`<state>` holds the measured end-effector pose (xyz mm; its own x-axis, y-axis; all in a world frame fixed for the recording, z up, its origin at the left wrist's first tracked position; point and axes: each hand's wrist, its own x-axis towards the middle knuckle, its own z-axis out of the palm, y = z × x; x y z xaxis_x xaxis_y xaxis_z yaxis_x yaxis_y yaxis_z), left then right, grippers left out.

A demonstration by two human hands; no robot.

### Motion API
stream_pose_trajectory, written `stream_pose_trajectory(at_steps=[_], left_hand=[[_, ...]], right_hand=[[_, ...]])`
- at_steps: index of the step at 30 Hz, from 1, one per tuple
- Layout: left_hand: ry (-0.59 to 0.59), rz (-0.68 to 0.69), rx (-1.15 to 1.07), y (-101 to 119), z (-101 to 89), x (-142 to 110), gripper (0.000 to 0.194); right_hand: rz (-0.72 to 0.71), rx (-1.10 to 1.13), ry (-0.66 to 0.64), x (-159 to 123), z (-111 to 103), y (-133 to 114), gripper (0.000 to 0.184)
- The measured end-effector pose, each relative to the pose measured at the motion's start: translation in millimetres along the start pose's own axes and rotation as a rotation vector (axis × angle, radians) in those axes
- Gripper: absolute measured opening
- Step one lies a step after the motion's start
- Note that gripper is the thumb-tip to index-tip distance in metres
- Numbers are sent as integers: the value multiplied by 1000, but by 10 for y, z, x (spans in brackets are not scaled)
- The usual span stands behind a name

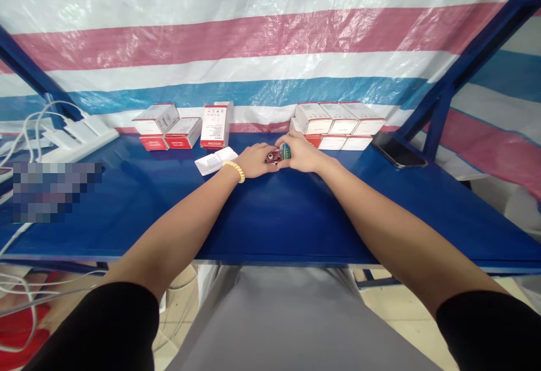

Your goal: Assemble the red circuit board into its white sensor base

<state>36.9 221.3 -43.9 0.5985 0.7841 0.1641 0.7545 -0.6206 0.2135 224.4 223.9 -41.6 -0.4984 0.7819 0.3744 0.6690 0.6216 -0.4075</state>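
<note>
Close together over the middle of the blue table (291,213), both hands pinch small items between them. My left hand (252,159), with a yellow coiled band at the wrist, is closed on a small dark red item with shiny bits (273,157). Against it, my right hand (305,152) is closed around a small green item (287,151) with pale markings, shaped somewhat like a battery. Fingers cover parts of both, so their exact kind cannot be told. A folded white paper (211,162) lies just left of my left hand.
White-and-red boxes stand along the back: a small stack (157,118) left, an upright box (216,126), and a stacked group (333,120) right. A phone (399,150) lies far right. A power strip (80,137) with white cables is left. Striped sheeting (253,32) hangs behind.
</note>
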Motion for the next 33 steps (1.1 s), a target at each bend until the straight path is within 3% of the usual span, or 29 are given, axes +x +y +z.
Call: stream_pose_trajectory(at_steps=[8,14,28,33], left_hand=[[-8,10,37,-8,7,-12,54],[-19,16,23,10,6,-12,41],[-21,15,32,41,-1,-23,50],[-24,9,44,28,15,-13,51]], right_hand=[[-62,85,13,-17,9,23,40],[-27,28,-39,-8,47,-13,17],[-2,-187,168,-23,66,-109,29],[22,-215,187,-20,58,-138,31]])
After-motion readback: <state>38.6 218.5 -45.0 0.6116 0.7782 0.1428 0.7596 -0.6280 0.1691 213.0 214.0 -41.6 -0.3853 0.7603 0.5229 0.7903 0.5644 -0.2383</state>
